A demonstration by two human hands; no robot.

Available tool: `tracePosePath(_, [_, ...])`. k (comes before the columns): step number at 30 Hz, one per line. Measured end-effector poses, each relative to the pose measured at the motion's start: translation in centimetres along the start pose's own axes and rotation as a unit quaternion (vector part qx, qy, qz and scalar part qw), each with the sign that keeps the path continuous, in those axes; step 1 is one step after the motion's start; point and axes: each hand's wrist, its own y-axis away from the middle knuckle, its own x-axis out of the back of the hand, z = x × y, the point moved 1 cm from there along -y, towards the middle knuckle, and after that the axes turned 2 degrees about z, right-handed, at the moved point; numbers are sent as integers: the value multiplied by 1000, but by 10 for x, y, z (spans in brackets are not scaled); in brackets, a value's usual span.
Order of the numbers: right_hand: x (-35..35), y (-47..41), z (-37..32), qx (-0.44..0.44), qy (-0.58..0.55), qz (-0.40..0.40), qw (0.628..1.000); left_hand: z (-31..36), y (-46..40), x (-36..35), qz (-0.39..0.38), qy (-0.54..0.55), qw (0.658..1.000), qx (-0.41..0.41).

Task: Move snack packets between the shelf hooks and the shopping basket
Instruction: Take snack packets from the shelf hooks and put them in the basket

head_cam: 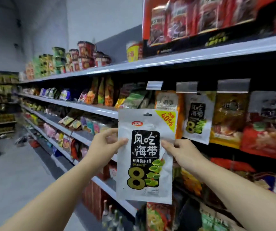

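Packet (146,155) at frame centre, upright, pinched at its edges by left hand (106,144) and right hand (181,151), before hanging packets (198,117).

Grey shelving (167,61) runs from the left of the frame to the right edge. Noodle cups (84,55) stand on the top board (red boxes (192,19) at upper right); packets (198,115) hang from hooks at right, bags (99,92) lean mid-frame.
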Motion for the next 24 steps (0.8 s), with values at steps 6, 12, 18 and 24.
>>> tracePosePath(6, [72,9,6,-10,24,48,999,25,-35,-81,-24,111,993,22])
tracePosePath(12, [124,-8,40,-2,-30,115,993,20,-65,-160,-91,135,984,75])
tracePosePath(18, [164,-72,52,6,-66,191,979,6,-116,-209,-82,121,985,90])
tracePosePath(24, [167,-135,49,16,-50,188,981,1,-162,-217,-52,114,989,77])
